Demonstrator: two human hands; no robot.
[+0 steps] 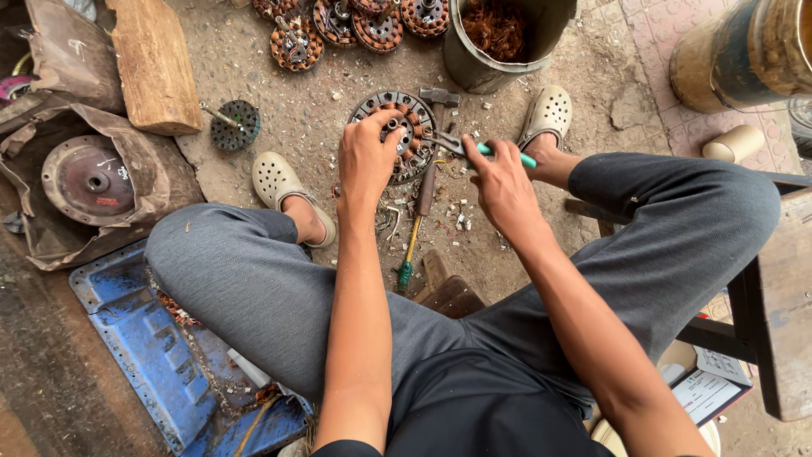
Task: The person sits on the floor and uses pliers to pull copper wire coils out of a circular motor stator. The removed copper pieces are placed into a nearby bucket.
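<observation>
A round motor stator (404,118) with copper windings lies on the dirt floor between my feet. My left hand (369,159) rests on its near left edge and grips it. My right hand (501,182) holds green-handled pliers (484,150) whose jaws point at the stator's right side. A hammer (430,169) with a wooden handle lies beside the stator, its head at the far rim. A green-handled screwdriver (409,254) lies on the ground below it.
Several more stators (338,24) lie at the top. A metal bucket (499,59) holds copper wire. A small gear-like disc (234,125) and wooden block (156,63) lie left. A blue metal panel (161,347) and a round disc on torn sacking (89,179) sit at lower left.
</observation>
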